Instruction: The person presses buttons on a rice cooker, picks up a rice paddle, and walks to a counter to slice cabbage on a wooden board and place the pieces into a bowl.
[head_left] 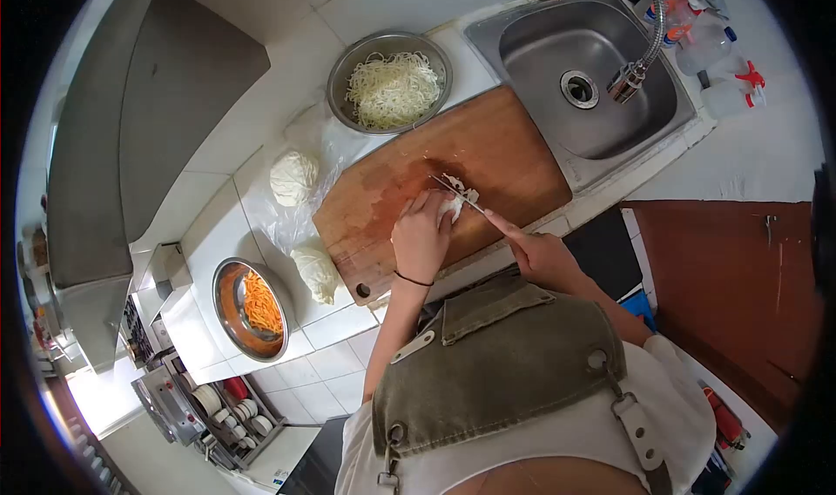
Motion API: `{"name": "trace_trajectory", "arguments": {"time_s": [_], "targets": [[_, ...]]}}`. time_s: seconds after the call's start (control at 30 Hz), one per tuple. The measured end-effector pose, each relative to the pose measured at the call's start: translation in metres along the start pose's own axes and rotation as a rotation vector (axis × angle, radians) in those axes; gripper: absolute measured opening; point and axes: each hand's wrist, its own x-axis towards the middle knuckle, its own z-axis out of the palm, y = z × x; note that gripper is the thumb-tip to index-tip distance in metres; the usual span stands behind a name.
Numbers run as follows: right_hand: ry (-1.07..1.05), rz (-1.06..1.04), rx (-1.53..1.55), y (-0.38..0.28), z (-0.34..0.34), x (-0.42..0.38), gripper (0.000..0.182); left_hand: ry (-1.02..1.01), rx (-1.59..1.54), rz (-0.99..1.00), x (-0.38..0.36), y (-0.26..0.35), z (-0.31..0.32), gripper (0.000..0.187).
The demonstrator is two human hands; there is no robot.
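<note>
My right hand (542,255) is closed around the handle of a kitchen knife (455,191), its index finger stretched along the top. The blade lies across a small white piece of cabbage (451,208) on the wooden cutting board (496,147). With bent fingers, my left hand (422,234) presses that piece against the board, close beside the blade. Small pale cut bits (471,195) lie just past the knife. Part of the cabbage piece is hidden under my left fingers.
Behind the board stands a metal bowl of shredded cabbage (396,90). Two cabbage chunks, one whole-looking (294,178) and one smaller (315,274), lie left on plastic. Farther left is a bowl (228,296) with carrot strips (262,305). A sink (557,60) and bottles (705,51) are right.
</note>
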Motion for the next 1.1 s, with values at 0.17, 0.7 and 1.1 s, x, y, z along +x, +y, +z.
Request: {"name": "trace_trajectory", "arguments": {"time_s": [0.17,0.7,1.1], "targets": [[0.061,-0.128,0.096,-0.009,0.000,0.021,0.060,0.054,0.002,0.056,0.001,-0.003,0.002,0.021],[-0.023,-0.034,0.001,0.003,0.002,0.007,0.058,-0.026,-0.051,-0.044,0.003,0.000,-0.003,0.021],[0.012,-0.102,0.159,-0.009,-0.001,0.033,0.061,-0.067,-0.076,-0.078,0.000,-0.002,-0.002,0.023]]}}
